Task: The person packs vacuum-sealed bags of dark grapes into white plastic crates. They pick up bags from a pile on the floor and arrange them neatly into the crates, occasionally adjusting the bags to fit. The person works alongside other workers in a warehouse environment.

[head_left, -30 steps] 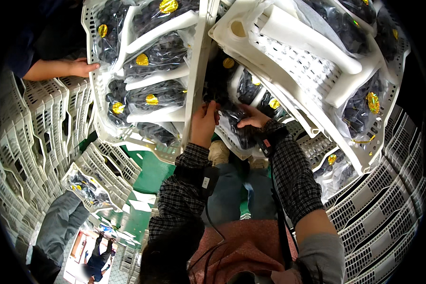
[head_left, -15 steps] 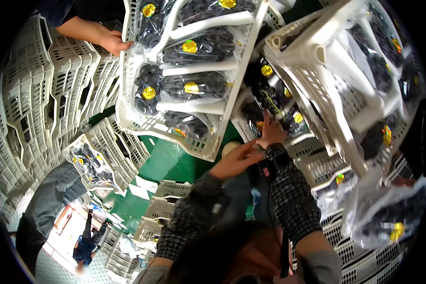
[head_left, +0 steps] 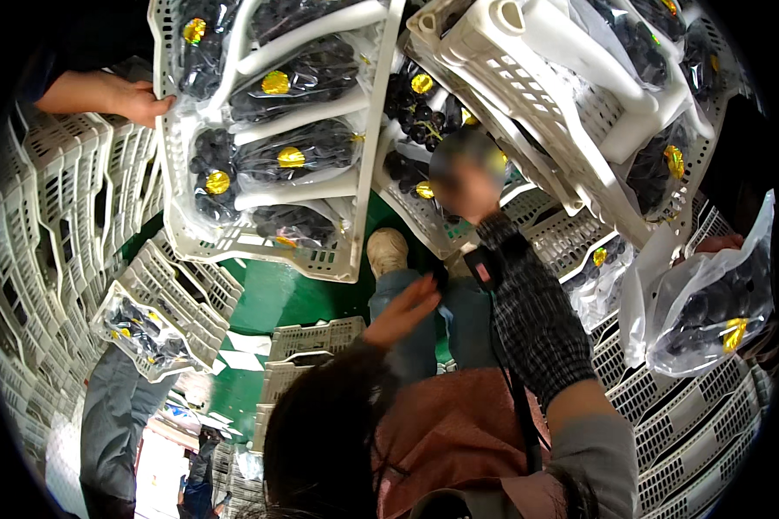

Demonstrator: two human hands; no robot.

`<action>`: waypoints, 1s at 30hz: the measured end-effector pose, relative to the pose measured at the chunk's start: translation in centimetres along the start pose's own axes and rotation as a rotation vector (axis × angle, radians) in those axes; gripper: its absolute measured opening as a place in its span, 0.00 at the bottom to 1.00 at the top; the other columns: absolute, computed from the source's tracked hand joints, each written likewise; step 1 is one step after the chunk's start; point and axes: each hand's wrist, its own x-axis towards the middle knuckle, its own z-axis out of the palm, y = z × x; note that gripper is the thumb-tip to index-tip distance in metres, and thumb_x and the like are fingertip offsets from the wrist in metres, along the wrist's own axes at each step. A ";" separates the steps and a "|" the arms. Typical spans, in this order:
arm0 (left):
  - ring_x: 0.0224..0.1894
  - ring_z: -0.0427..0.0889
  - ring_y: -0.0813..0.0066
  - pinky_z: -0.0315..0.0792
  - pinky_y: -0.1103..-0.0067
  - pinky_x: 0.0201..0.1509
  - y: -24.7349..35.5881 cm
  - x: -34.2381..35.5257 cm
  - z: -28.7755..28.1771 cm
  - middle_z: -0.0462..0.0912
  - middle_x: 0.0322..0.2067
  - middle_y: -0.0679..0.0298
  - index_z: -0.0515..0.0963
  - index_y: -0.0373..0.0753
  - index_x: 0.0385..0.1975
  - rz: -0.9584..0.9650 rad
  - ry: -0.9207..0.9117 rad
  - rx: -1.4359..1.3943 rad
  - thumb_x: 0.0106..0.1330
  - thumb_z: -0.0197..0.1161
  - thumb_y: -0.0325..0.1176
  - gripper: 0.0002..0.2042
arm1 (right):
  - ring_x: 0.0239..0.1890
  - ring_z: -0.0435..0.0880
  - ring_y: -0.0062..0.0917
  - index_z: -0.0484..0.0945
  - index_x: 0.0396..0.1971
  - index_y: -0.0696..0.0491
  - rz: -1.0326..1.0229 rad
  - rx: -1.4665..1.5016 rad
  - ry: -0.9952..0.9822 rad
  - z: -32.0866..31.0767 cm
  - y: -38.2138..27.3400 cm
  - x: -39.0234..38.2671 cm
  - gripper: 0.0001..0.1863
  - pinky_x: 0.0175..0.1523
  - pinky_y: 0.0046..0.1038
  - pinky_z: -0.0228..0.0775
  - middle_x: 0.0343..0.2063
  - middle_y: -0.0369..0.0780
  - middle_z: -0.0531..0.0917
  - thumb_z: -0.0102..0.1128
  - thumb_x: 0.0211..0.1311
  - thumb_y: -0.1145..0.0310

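My right hand (head_left: 469, 189) reaches over a white crate (head_left: 437, 233) of dark grapes (head_left: 417, 121) in clear bags with gold stickers. The hand is smeared, so its fingers and anything in them cannot be made out. My left hand (head_left: 402, 311) hangs lower, above my legs, with its fingers stretched out. A small dark patch (head_left: 439, 276) shows at its fingertips; I cannot tell what it is. To the left, a co-worker's hand (head_left: 145, 104) grips the side of another white crate (head_left: 355, 242), filled with bagged grapes and white foam strips.
Another white crate (head_left: 563, 112) of bagged grapes sits tilted at the upper right. At the right, another person's hand (head_left: 718, 244) holds a clear bag of grapes (head_left: 710, 311). Stacked crates (head_left: 61, 225) line the left, and my shoe (head_left: 388, 251) stands on the green floor.
My left hand has drawn away from my right wrist, down toward my body. My right hand stays over the grape crate. The whole view has shifted, so the crates appear farther left and higher.
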 end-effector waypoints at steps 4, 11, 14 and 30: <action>0.59 0.63 0.61 0.61 0.71 0.59 1.5 13.6 2.1 0.59 0.59 0.50 0.44 0.29 0.63 0.233 0.667 0.067 0.56 0.65 0.43 0.44 | 0.46 0.72 0.43 0.65 0.49 0.51 0.218 -0.138 -0.200 -2.6 1.8 -4.4 0.43 0.44 0.44 0.68 0.40 0.48 0.74 0.73 0.30 0.49; 0.56 0.63 0.56 0.66 0.65 0.53 3.7 19.6 0.6 0.56 0.57 0.45 0.41 0.27 0.61 0.010 0.759 -0.238 0.47 0.72 0.45 0.52 | 0.44 0.73 0.39 0.77 0.32 0.54 0.201 -0.022 -0.271 -0.9 3.1 -5.5 0.15 0.44 0.43 0.65 0.33 0.44 0.79 0.66 0.43 0.65; 0.54 0.63 0.46 0.61 0.63 0.56 3.5 19.1 1.6 0.62 0.51 0.39 0.50 0.28 0.59 0.214 0.979 -0.030 0.49 0.67 0.46 0.44 | 0.42 0.75 0.39 0.78 0.30 0.55 0.113 0.159 -0.156 0.2 1.7 -5.4 0.10 0.47 0.44 0.64 0.30 0.45 0.79 0.63 0.46 0.68; 0.45 0.74 0.70 0.68 0.71 0.49 7.5 -13.6 -15.7 0.75 0.44 0.61 0.68 0.42 0.49 0.955 0.760 -1.284 0.61 0.58 0.45 0.20 | 0.23 0.78 0.43 0.76 0.27 0.55 -0.350 -0.067 0.368 -12.7 -19.5 8.4 0.11 0.28 0.39 0.69 0.20 0.46 0.78 0.56 0.56 0.62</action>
